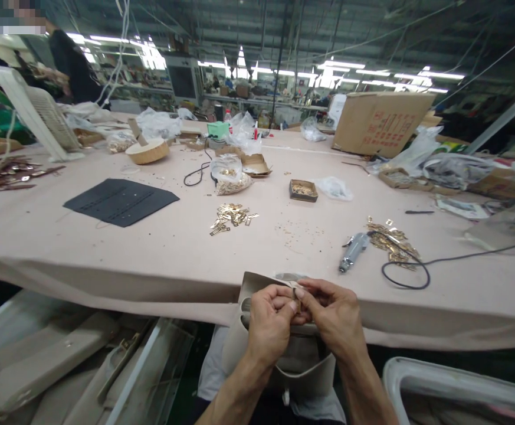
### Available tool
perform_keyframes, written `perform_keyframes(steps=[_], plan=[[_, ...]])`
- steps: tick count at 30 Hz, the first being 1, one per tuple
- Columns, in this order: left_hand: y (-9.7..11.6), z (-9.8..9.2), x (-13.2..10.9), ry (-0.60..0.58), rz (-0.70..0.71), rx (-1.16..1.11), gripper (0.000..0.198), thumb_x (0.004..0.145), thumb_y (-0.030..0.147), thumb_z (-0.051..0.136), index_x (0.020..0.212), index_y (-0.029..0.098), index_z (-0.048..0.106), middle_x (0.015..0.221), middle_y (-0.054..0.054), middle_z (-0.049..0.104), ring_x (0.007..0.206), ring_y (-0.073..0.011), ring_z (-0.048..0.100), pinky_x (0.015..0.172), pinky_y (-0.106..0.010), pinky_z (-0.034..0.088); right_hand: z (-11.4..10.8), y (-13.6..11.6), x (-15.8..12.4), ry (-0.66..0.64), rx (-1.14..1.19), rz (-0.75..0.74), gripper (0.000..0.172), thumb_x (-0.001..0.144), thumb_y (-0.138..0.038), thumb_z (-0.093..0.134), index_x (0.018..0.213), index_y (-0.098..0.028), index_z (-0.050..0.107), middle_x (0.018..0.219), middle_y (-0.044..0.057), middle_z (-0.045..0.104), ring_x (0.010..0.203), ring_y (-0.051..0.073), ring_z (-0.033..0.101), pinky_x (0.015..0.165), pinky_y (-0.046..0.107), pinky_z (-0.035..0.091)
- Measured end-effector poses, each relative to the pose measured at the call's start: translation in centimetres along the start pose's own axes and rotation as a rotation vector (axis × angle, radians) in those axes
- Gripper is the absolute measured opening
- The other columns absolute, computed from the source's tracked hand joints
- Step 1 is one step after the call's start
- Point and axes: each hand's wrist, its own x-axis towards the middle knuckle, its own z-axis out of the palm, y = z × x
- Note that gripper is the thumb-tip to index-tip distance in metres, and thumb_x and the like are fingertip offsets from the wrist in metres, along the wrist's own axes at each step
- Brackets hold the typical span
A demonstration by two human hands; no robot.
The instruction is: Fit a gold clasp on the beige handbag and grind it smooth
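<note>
A beige leather bag (233,348) rests on my lap against the table edge, its flap (255,283) raised. My left hand (271,319) is closed on the flap at its edge, thumb and fingers pinched together. Opposite it, my right hand (334,310) is closed too, its thumb pressing at the same spot. A small dark-edged piece (294,293) shows between the fingertips; its kind is mostly hidden. Nearest on the table lies a grey powered screwdriver (353,252). Beyond it are gold metal fittings (392,242), with another pile of gold fittings (233,217) left of centre.
A looped black cable (405,287) lies at right. Tiny parts (301,233) are scattered before a small box (303,190). A black sheet (122,202) lies left. Bins with beige bags (58,360) and a white rim (452,369) flank me. A person (74,68) stands far left.
</note>
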Motion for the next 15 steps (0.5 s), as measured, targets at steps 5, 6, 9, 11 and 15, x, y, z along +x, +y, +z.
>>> perform_keyframes(steps=[5,6,9,11,15], plan=[[0.2,-0.3,0.0,0.119,-0.019,0.097,0.022,0.076,0.032,0.076,0.074,0.011,0.071,0.063,-0.005,0.070,0.055,-0.0130,0.063,0.051,-0.020,0.050,0.3,0.7,-0.7,0.017,0.133,-0.014,0.045,0.075,-0.042,0.084,0.107,-0.014,0.068,0.080,0.008,0.073,0.065,0.019,0.069,0.059,0.027,0.057],[0.3,-0.4,0.0,0.135,-0.021,0.111,0.025,0.075,0.035,0.077,0.072,0.010,0.073,0.063,-0.005,0.069,0.054,-0.0122,0.060,0.049,-0.019,0.048,0.2,0.8,-0.8,0.018,0.124,-0.021,0.045,0.075,-0.042,0.084,0.106,-0.014,0.068,0.080,0.009,0.073,0.066,0.019,0.069,0.059,0.026,0.056],[0.5,-0.4,0.1,0.107,-0.080,0.109,0.033,0.068,0.042,0.081,0.070,0.009,0.076,0.058,-0.003,0.063,0.049,-0.0098,0.051,0.041,-0.018,0.041,-0.1,1.1,-1.0,0.018,0.112,-0.022,0.043,0.075,-0.044,0.085,0.101,-0.015,0.067,0.080,0.009,0.073,0.068,0.019,0.069,0.059,0.025,0.055],[0.6,-0.4,0.1,0.072,-0.118,0.084,0.036,0.065,0.044,0.083,0.067,0.009,0.075,0.052,-0.001,0.057,0.045,-0.0080,0.046,0.039,-0.017,0.035,-0.4,1.3,-1.1,0.016,0.109,-0.021,0.041,0.074,-0.045,0.085,0.097,-0.015,0.068,0.080,0.010,0.073,0.068,0.020,0.069,0.059,0.026,0.055],[0.2,-0.1,0.4,0.095,-0.080,0.099,0.039,0.061,0.045,0.085,0.059,0.009,0.071,0.046,0.001,0.050,0.041,-0.0056,0.040,0.038,-0.017,0.028,-0.4,1.7,-1.3,0.007,0.089,-0.007,0.039,0.073,-0.047,0.085,0.089,-0.015,0.069,0.078,0.009,0.072,0.066,0.019,0.068,0.057,0.025,0.054]])
